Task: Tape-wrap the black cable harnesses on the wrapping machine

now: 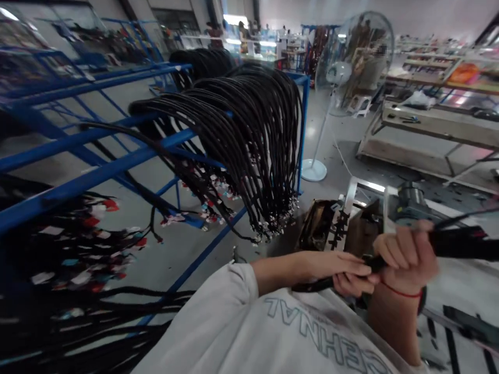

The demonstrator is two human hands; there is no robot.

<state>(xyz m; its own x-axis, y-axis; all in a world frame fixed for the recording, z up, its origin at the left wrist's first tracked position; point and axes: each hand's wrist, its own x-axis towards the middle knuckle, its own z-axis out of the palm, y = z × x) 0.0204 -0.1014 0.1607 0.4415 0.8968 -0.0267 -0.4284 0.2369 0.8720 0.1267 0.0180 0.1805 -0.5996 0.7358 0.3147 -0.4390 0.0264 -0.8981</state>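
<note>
Both of my hands are closed around a black cable harness [460, 243] held across the front of my body. My left hand [353, 272] grips it close to my chest, with a short black end showing below the fingers. Just to the right, my right hand [407, 254] is wrapped round the same harness, slightly blurred, a red string at its wrist. Beyond the right hand the harness runs off to the right edge of the view, where it looks thicker. Its far end is out of sight.
A blue metal rack [97, 176] on the left carries many hanging black harnesses [249, 114] with small white connectors. More harnesses [86, 259] with red and white ends lie lower left. A machine [411, 202], a standing fan [314, 170] and workbenches [440, 124] stand to the right.
</note>
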